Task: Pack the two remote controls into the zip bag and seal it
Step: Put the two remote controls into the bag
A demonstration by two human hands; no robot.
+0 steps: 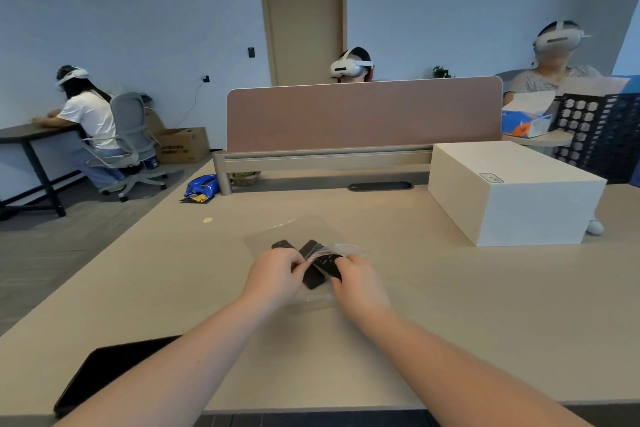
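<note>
beige desk (450, 305) serves as a flat work surface, white box (512, 191) well clear at far right. clear bag (287, 230) lies flat so its mouth faces me. two black remotes (313, 279) sit crossed, apparently partly inside. my left hand (273, 274) and right hand (360, 282) both pinch the bag's mouth, holding it open or steady.

Both hands, left (273, 272) and right (358, 282), pinch the zip bag (294, 230) over two remote controls (317, 263).
</note>
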